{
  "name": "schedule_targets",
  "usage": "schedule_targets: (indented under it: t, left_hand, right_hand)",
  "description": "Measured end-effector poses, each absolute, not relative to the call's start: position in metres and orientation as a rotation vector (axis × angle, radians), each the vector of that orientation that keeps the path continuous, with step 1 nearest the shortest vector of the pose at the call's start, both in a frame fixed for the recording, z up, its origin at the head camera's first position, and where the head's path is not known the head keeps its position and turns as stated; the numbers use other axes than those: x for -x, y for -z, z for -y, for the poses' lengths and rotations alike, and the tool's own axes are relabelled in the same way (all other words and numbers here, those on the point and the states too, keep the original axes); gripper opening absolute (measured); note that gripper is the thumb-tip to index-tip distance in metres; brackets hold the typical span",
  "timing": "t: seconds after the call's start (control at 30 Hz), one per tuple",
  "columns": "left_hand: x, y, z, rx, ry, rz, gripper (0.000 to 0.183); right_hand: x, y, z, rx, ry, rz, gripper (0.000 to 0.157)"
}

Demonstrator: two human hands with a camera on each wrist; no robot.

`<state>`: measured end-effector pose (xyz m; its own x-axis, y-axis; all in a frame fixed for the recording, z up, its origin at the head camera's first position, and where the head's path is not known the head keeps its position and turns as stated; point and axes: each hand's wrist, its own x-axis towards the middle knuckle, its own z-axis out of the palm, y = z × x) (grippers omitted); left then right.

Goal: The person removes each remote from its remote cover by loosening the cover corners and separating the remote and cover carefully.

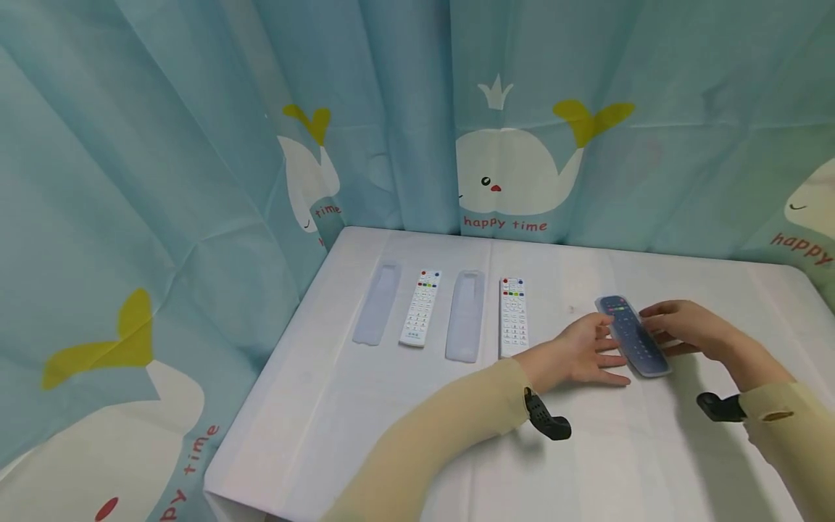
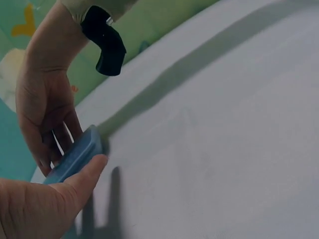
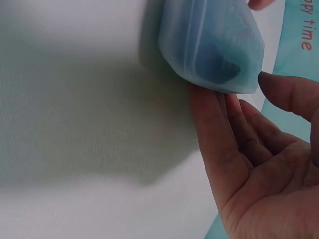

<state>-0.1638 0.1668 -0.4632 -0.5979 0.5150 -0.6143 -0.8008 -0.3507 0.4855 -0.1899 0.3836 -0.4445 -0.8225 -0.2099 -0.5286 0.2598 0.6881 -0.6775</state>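
A dark remote control [image 1: 631, 333] in a translucent sleeve lies slanted on the right part of the table, between both hands. My left hand [image 1: 579, 355] is at its left edge, fingers spread and fairly straight. From the other side my right hand [image 1: 693, 326] reaches in with extended fingers. In the right wrist view, that hand's fingertips meet the end of the sleeved remote [image 3: 214, 45], while its thumb stands slightly apart. The left wrist view has the left thumb [image 2: 82, 181] along the sleeved remote's near side. Whether the remote is fully on the table cannot be told.
To the left lie a translucent sleeve [image 1: 378, 304], a white remote [image 1: 420, 308], a second translucent sleeve [image 1: 466, 316] and another white remote [image 1: 514, 312], its lower end beside the left forearm. A white cloth covers the table [image 1: 326, 420]. Blue whale-print curtains [image 1: 404, 109] hang behind and left.
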Motion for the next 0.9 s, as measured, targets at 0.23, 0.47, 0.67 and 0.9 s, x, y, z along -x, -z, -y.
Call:
schedule_targets:
  t: [0.23,0.47,0.67,0.9]
  left_hand:
    - [0.165,0.463,-0.172,0.499,-2.016,-1.051,0.053]
    - [0.165,0.461,-0.17,0.523,-2.02,-1.174,0.033]
    - [0.172,0.455,-0.164,0.441,-2.016,-1.35,0.016]
    - [0.18,0.455,-0.152,0.391,-2.04,-1.464,0.02]
  right_hand:
    - [0.189,0.447,-0.377,-0.013,1.058,-2.312,0.059]
    - [0.185,0.449,-0.371,0.023,1.139,-2.31,0.06]
    - [0.183,0.448,-0.363,0.031,1.268,-2.278,0.062]
    - [0.18,0.444,-0.345,0.059,1.418,-2.259,0.062]
